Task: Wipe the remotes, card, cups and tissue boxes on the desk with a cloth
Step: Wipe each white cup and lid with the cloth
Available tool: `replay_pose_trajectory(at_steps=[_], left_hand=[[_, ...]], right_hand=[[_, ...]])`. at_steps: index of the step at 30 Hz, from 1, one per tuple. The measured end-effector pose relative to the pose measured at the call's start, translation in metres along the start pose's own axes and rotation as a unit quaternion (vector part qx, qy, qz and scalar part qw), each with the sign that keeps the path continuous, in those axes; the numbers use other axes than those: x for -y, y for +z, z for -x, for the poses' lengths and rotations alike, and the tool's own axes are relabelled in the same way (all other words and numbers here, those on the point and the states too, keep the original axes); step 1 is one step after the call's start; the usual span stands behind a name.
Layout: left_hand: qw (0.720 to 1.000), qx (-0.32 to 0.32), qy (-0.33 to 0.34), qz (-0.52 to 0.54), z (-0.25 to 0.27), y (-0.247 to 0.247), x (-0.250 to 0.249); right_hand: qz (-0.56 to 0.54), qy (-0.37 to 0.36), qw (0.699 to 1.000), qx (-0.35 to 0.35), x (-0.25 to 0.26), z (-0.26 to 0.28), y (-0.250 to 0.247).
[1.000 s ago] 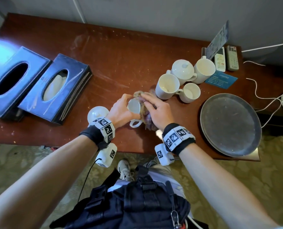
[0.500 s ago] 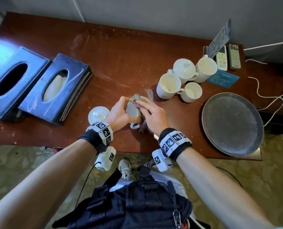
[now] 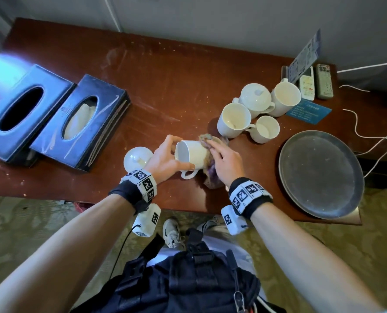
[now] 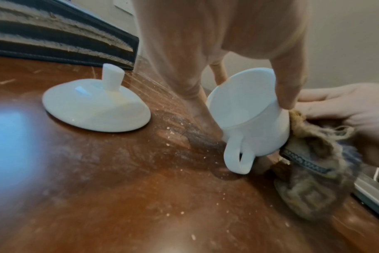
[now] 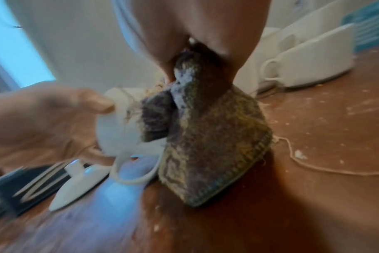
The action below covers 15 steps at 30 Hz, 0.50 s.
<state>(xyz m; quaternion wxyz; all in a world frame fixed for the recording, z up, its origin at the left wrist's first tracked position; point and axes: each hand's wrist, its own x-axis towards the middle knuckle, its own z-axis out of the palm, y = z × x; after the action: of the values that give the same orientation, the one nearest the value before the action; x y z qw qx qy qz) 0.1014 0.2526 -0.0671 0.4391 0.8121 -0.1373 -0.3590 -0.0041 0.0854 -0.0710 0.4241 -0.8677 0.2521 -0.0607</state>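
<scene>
Above the front of the worktop [image 3: 165, 75], the left hand [image 3: 163, 159] grips a tipped white mug [image 3: 192, 154], while the right hand [image 3: 224, 161] presses a brownish cloth [image 3: 210, 175] against its base. Only the left wrist view shows the mug's handle [image 4: 238, 159] touching the wood, beside a white lid [image 4: 95, 109].
</scene>
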Motion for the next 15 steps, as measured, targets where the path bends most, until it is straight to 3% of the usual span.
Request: replay_pose_trajectory(at_steps=[2,5,7,9,12,15], left_hand=[[1.000,0.005,0.000,0.001,0.000,0.000,-0.002],[1.000,0.003,0.005,0.006,0.000,-0.001,0.000],[1.000,0.002,0.009,0.007,0.000,-0.002,0.000],[1.000,0.007,0.003,0.011,0.001,-0.002,-0.001],[1.000,0.022,-0.007,0.004,0.000,-0.002,-0.001],[0.999,0.044,-0.021,-0.002,-0.001,-0.003,0.000]], right_hand=[[-0.005,0.013,1.000,-0.002,0.005,-0.003,-0.001],[-0.006,-0.100,0.995,0.013,0.027,0.010,0.017],[-0.004,-0.132,0.991,0.020,0.026,0.013,0.024],[-0.008,-0.101,0.995,0.011,0.019,0.008,0.018],[-0.027,0.025,0.999,0.012,0.010,-0.004,-0.002],[-0.043,0.072,0.996,0.019,0.005,-0.009,-0.010]])
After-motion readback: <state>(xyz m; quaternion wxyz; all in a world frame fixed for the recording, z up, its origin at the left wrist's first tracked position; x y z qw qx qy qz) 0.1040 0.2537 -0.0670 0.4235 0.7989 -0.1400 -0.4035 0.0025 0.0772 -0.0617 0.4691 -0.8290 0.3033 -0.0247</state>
